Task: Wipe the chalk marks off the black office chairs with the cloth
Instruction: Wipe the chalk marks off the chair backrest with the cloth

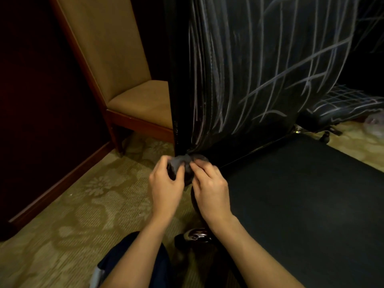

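Down at the bottom corner of the nearest black chair's backrest (pixel 239 80), a small grey cloth (pixel 181 163) is bunched up and held between both hands. It's pinched by the left hand (pixel 166 183) from the left side, and the fingertips of the right hand (pixel 209 188) are curled onto it from the right, so both grips are closed on the cloth. It looks more like the cloth is being refolded or rebunched than pressed on anything right now, though it sits just beside the backrest's lower edge.

As for progress, honestly not much can be called done. The backrest is covered in chalk marks (pixel 259 84), long pale lines running top to bottom plus crossing strokes toward the right. A narrow strip along the left edge looks darker and less marked, but whether that's been wiped can't be told. The seat (pixel 301 194) in front looks plain dark, with no lines seen on it.

Further right, a second black chair (pixel 349 104) is scribbled with a grid of chalk too, so that one is judged untouched. Most of the job is left.

Off to the left, a tan upholstered chair with a wooden frame (pixel 124 69) is stood on patterned carpet (pixel 93 194).
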Action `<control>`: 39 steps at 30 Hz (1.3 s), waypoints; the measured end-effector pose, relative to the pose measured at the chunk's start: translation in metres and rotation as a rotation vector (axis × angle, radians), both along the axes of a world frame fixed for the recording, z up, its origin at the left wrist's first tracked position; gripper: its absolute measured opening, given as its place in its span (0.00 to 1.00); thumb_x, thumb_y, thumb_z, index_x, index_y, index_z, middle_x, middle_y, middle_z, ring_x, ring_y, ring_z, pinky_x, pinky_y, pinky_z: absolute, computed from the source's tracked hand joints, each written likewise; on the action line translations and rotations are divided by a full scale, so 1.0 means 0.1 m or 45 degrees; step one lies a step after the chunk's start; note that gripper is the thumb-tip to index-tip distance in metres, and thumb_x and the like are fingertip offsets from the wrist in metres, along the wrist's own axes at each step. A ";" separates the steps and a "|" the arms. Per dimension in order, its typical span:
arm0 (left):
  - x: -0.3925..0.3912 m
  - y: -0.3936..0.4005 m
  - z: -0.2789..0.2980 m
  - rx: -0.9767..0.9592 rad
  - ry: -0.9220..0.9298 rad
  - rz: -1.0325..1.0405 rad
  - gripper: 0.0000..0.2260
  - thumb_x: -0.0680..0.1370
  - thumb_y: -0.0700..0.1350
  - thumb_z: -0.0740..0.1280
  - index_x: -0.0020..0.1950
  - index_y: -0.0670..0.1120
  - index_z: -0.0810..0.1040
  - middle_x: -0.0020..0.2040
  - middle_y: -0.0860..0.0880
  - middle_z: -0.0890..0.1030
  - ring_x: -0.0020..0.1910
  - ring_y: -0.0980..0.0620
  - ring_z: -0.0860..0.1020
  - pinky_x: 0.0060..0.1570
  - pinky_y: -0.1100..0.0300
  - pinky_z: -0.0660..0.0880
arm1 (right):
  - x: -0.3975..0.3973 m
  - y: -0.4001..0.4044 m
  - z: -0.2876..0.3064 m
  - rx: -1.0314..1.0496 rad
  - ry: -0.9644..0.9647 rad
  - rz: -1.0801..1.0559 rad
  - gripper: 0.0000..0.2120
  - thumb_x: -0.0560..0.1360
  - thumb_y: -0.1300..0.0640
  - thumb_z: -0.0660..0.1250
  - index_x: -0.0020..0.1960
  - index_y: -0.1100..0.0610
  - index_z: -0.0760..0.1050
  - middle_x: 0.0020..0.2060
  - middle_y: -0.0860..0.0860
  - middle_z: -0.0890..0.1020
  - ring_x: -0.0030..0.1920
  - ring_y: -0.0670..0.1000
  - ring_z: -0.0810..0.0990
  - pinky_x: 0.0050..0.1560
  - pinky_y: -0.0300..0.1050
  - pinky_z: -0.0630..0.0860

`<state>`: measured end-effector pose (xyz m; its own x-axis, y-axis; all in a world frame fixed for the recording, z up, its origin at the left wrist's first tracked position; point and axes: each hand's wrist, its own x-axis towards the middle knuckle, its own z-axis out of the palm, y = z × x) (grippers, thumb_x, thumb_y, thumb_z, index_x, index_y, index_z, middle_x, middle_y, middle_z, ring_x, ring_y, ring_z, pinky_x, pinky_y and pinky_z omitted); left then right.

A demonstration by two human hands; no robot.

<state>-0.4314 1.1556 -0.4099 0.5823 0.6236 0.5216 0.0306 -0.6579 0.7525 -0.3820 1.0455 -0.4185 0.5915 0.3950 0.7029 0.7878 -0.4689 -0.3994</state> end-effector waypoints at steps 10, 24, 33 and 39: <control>0.06 0.10 0.07 -0.035 0.071 -0.016 0.09 0.76 0.46 0.72 0.41 0.47 0.72 0.36 0.52 0.77 0.38 0.50 0.78 0.38 0.49 0.75 | 0.02 -0.09 0.20 -0.024 0.086 -0.004 0.12 0.73 0.64 0.72 0.56 0.61 0.82 0.52 0.53 0.82 0.50 0.53 0.80 0.50 0.45 0.80; 0.03 -0.01 -0.03 0.118 0.085 0.025 0.05 0.75 0.44 0.73 0.48 0.47 0.79 0.50 0.52 0.78 0.50 0.49 0.78 0.46 0.47 0.78 | 0.16 -0.16 0.04 -0.280 0.178 -0.046 0.09 0.74 0.62 0.70 0.54 0.58 0.83 0.51 0.51 0.80 0.48 0.54 0.80 0.44 0.50 0.81; 0.15 -0.09 0.16 0.041 -0.168 0.118 0.06 0.77 0.44 0.72 0.44 0.44 0.77 0.41 0.51 0.75 0.40 0.51 0.75 0.39 0.55 0.72 | 0.34 -0.27 0.19 -0.044 -0.287 0.079 0.14 0.78 0.59 0.62 0.58 0.63 0.81 0.55 0.55 0.81 0.50 0.54 0.79 0.53 0.46 0.79; 0.23 -0.04 -0.17 0.046 0.183 0.109 0.13 0.75 0.48 0.73 0.37 0.52 0.70 0.36 0.51 0.77 0.36 0.48 0.77 0.35 0.54 0.73 | 0.50 -0.18 0.03 -0.353 0.134 -0.031 0.10 0.73 0.64 0.68 0.53 0.60 0.83 0.52 0.54 0.81 0.47 0.58 0.78 0.49 0.56 0.79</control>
